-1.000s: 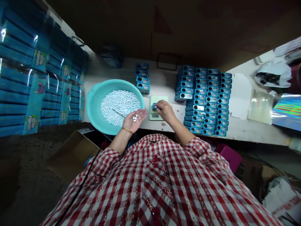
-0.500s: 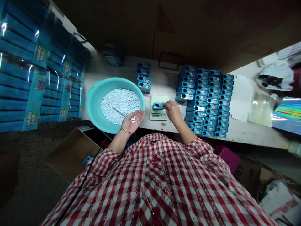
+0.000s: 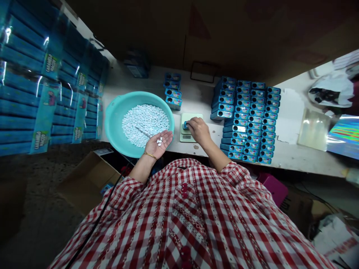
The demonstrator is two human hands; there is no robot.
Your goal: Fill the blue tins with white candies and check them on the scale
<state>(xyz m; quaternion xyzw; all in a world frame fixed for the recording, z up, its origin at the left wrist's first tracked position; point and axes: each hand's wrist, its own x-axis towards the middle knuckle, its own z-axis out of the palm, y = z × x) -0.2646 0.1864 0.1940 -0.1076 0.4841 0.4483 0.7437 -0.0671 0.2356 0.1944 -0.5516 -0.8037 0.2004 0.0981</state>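
My left hand (image 3: 158,145) is turned palm up beside the rim of a turquoise basin (image 3: 112,129), holding several small white candies (image 3: 159,141). Inside the basin lies a heap of the same white candies (image 3: 143,121). My right hand (image 3: 198,130) is over a small blue box (image 3: 185,125) on a pale green kitchen scale (image 3: 184,138). Its fingertips are pinched together at the box's left end. The hand covers most of the box, and whatever is between the fingers is hidden.
Rows of blue boxes with dark round holes (image 3: 248,123) stand to the right. A short column of similar boxes (image 3: 173,101) is behind the basin. Wrapped blue packs (image 3: 42,101) are stacked at the left. An open carton (image 3: 84,179) sits below the table.
My right hand has moved left along the blue box, from its right end to its left end, now covering most of it. My left hand has stayed in place with the candies.
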